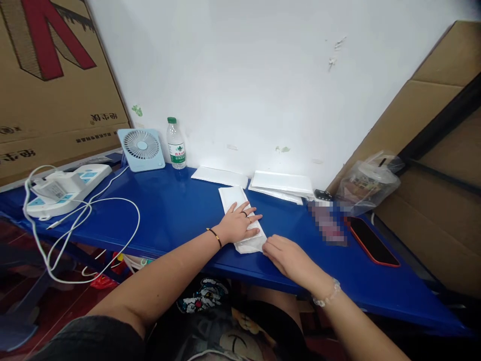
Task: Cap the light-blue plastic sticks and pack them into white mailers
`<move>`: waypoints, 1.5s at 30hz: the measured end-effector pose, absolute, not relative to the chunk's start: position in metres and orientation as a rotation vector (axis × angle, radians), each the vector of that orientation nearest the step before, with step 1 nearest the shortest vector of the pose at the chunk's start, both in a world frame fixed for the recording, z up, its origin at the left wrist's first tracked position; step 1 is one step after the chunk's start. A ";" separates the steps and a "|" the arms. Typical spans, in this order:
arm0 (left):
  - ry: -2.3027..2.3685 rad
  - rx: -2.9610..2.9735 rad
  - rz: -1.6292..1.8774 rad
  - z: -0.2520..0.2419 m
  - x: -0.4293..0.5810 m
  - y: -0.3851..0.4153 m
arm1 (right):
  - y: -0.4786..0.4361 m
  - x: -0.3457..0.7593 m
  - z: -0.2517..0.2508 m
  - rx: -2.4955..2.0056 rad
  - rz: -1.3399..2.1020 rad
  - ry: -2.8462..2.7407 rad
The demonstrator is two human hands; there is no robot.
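Note:
A long white flat paper packet (232, 196) lies at a slant on the blue table, its near end looking thin and slightly crumpled. My left hand (240, 223) rests flat across its middle with the fingers spread. At the packet's near right corner, my right hand (283, 254) has its fingers pinched together on the edge; the fingertips are partly hidden. Behind my hands, near the wall, lie another white packet (220, 176) and a small stack of white packets (281, 183).
On the blue table (169, 210), a light-blue fan (145, 163), a water bottle (176, 145) and a power strip (90, 175) with a looping white cable stand left. To the right are a phone (372, 240), a bagged cup (366, 183) and a blurred item (328, 223).

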State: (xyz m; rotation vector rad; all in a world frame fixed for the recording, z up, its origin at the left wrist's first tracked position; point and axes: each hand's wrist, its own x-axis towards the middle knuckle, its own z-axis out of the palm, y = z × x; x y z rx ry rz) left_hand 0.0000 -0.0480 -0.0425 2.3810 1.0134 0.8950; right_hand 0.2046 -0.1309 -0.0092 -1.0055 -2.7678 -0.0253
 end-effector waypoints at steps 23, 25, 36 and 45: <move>1.243 2.557 0.558 -0.012 -0.023 -0.139 | -0.118 0.207 -0.018 -1.190 0.382 -2.287; 1.315 2.591 0.554 -0.018 -0.022 -0.145 | -0.122 0.207 -0.015 -1.109 0.339 -2.371; 1.613 2.231 0.706 -0.020 -0.027 -0.130 | -0.086 0.191 -0.009 -1.220 0.665 -2.300; 1.629 2.157 0.719 -0.027 -0.023 -0.119 | -0.106 0.176 -0.004 -0.942 0.052 -2.574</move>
